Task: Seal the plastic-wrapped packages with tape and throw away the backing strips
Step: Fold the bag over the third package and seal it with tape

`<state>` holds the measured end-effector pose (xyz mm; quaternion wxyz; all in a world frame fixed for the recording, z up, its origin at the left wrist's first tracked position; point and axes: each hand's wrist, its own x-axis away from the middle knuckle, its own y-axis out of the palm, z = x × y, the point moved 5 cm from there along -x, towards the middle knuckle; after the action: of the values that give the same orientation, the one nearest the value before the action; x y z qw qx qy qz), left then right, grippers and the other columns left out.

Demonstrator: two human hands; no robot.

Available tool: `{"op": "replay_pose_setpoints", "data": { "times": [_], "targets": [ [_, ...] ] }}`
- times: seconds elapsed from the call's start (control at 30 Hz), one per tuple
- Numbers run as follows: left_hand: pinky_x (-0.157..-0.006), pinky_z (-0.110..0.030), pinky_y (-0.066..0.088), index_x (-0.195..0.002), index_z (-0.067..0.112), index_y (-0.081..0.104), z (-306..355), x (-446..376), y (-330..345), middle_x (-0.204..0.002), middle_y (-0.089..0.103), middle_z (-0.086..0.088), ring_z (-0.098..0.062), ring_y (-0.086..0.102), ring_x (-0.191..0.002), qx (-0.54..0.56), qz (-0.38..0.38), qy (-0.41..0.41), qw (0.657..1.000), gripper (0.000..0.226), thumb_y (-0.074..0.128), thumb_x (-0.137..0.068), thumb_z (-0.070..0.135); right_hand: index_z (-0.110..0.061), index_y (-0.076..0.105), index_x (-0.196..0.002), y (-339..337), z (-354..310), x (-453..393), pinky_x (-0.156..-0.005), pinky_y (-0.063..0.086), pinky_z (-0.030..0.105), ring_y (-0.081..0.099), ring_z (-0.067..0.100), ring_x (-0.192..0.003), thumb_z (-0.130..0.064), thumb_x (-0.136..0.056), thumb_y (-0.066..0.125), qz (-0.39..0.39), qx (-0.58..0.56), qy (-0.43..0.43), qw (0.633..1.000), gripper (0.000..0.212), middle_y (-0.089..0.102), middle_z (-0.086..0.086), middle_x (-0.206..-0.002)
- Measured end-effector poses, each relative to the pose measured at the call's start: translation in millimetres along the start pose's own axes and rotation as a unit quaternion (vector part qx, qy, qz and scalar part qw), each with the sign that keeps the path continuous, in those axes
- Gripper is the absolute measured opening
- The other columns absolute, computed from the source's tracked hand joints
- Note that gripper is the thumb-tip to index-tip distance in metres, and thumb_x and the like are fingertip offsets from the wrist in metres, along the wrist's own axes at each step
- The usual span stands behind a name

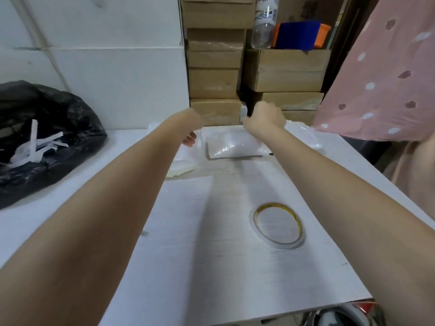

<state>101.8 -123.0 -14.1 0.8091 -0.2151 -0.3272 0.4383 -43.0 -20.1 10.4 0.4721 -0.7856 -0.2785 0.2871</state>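
Two bare arms reach out over the white table point(70, 220). Landmark: the wrapped package point(235, 145), lying at the far edge. Far left of it, a black rubbish bag point(54, 128) with used backing strips point(35, 147). Left hand point(190, 128) just left of the package, blurred, grip unclear. Right hand point(263, 118) above its far right end, fingers curled, pinching what? Can't tell. Likely peeling or pressing tape; next, bin the strip. Tape roll point(277, 224) nearer the camera. Cardboard boxes point(214, 81) behind.
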Motion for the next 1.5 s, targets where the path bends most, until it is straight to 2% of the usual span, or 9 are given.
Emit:
{"op": "replay_pose_setpoints", "data": {
  "times": [0.07, 0.2, 0.47, 0.67, 0.8, 0.97, 1.2, 1.37, 1.5],
  "targets": [
    [-0.06, -0.033, 0.049, -0.102, 0.0, 0.052, -15, -1, -36, -0.074, 0.052, -0.013, -0.024, 0.053, -0.061, -0.034, 0.04, -0.012, 0.999, 0.028, 0.051, -0.093, 0.027, -0.01, 0.046, -0.071, -3, -31, 4, -0.062, 0.036, 0.028, 0.054, 0.03, -0.089, -0.024, -0.09, 0.048, 0.008, -0.052, -0.071, 0.996, 0.024, 0.053, 0.01, -0.086],
    [-0.078, -0.04, 0.048, -0.092, -0.002, 0.049, -66, 2, -86, -0.074, 0.049, -0.016, -0.029, 0.053, -0.072, -0.083, 0.083, -0.073, 0.99, 0.021, 0.054, -0.092, 0.018, -0.006, 0.051, -0.075, 23, -93, 22, -0.059, 0.035, 0.026, 0.047, 0.019, -0.068, -0.018, -0.091, 0.045, -0.126, -0.183, -0.114, 0.968, 0.021, 0.045, 0.003, -0.068],
    [-0.085, -0.042, 0.053, -0.077, 0.002, 0.045, -109, -9, -84, -0.069, 0.049, -0.014, -0.025, 0.052, -0.064, -0.002, 0.08, -0.06, 0.995, 0.033, 0.067, -0.086, 0.025, -0.005, 0.042, -0.078, 83, -129, 29, -0.046, 0.032, 0.025, 0.049, 0.022, -0.067, -0.008, -0.094, 0.039, -0.237, 0.024, -0.08, 0.968, 0.016, 0.043, 0.007, -0.078],
    [-0.049, -0.029, 0.042, -0.109, 0.01, 0.045, -107, -15, -65, -0.073, 0.049, -0.005, -0.021, 0.05, -0.059, 0.017, 0.099, -0.036, 0.994, 0.041, 0.067, -0.084, 0.032, -0.007, 0.042, -0.067, 100, -127, 29, -0.046, 0.036, 0.026, 0.051, 0.024, -0.069, -0.002, -0.084, 0.047, -0.28, 0.077, -0.062, 0.955, 0.019, 0.045, 0.006, -0.068],
    [-0.083, -0.033, 0.049, -0.127, 0.004, 0.043, -110, -12, -66, -0.119, 0.057, -0.009, -0.029, 0.058, -0.105, 0.102, 0.097, -0.039, 0.989, 0.056, 0.07, -0.082, 0.024, -0.008, 0.039, -0.068, 96, -119, 32, -0.04, 0.033, 0.026, 0.045, 0.022, -0.058, -0.002, -0.084, 0.048, -0.259, 0.005, -0.049, 0.965, 0.019, 0.043, 0.007, -0.066],
    [-0.093, -0.036, 0.048, -0.13, -0.001, 0.044, -108, 13, -75, -0.107, 0.057, -0.009, -0.026, 0.058, -0.101, 0.246, 0.082, -0.029, 0.965, 0.051, 0.066, -0.084, 0.004, -0.013, 0.035, -0.066, 86, -110, 42, -0.046, 0.027, 0.025, 0.044, 0.021, -0.068, -0.017, -0.091, 0.049, -0.221, -0.101, -0.046, 0.969, 0.029, 0.038, 0.0, -0.068],
    [-0.081, -0.035, 0.047, -0.126, 0.002, 0.049, -108, 84, -80, -0.11, 0.061, -0.01, -0.025, 0.058, -0.092, 0.308, 0.05, -0.004, 0.95, 0.043, 0.064, -0.086, 0.002, -0.006, 0.039, -0.124, 58, -94, 85, -0.055, 0.036, 0.025, 0.047, 0.021, -0.073, -0.024, -0.088, 0.052, -0.226, -0.319, 0.055, 0.919, 0.042, 0.048, 0.007, -0.095],
    [-0.07, -0.035, 0.052, -0.123, -0.001, 0.054, -110, 139, -53, -0.112, 0.064, -0.011, -0.024, 0.064, -0.083, 0.333, 0.0, 0.027, 0.942, 0.038, 0.062, -0.085, -0.001, -0.014, 0.039, -0.068, 34, -56, 129, -0.048, 0.035, 0.021, 0.046, 0.019, -0.059, -0.01, -0.083, 0.059, -0.192, -0.398, 0.101, 0.891, 0.024, 0.044, 0.004, -0.071],
    [-0.056, -0.025, 0.041, -0.112, 0.015, 0.049, -120, 173, -26, -0.083, 0.054, -0.002, -0.017, 0.051, -0.064, 0.251, 0.027, 0.014, 0.967, 0.038, 0.072, -0.081, 0.012, -0.016, 0.041, -0.064, 17, -20, 180, -0.033, 0.028, 0.011, 0.043, 0.014, -0.052, -0.008, -0.084, 0.059, -0.184, -0.394, 0.094, 0.895, 0.028, 0.043, 0.001, -0.066]
  ]
}}
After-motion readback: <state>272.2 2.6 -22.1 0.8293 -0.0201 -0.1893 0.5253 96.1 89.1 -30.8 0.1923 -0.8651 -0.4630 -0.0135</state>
